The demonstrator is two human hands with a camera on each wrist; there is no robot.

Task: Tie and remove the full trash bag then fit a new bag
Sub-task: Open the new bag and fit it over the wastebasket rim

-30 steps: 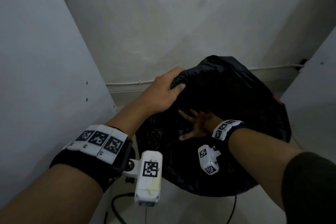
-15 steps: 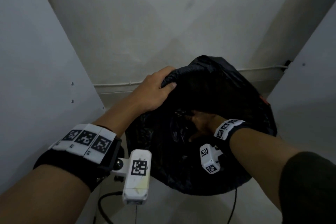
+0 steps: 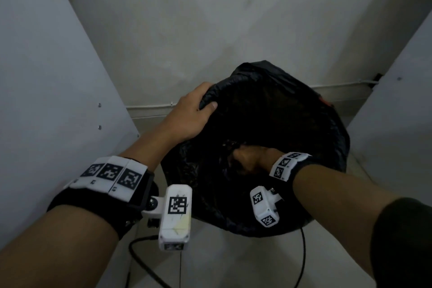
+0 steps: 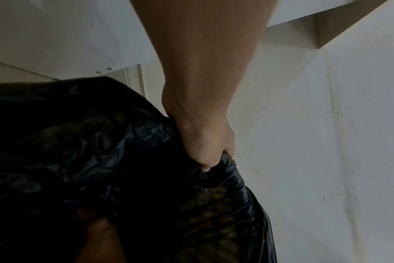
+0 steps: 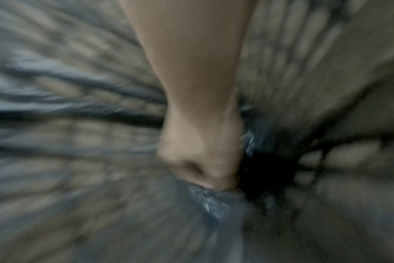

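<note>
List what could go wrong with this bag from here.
1. The left hand grips only one bunched stretch of the black trash bag rim; the rest could slump back.
2. The right hand is fisted deep inside on thin film, which might tear.
3. A cable on the floor could snag.

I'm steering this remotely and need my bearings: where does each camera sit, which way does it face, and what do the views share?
Head: worn on the head, looking forward and down at the black bag; both forearms, left hand, right hand show.
Left wrist: along the left forearm toward the bag's rolled edge; left hand grips it.
Right wrist: along the right forearm, inside the bag, blurred; right hand curled on plastic.
Shared: all three show the bag; head and left wrist show the left grip.
</note>
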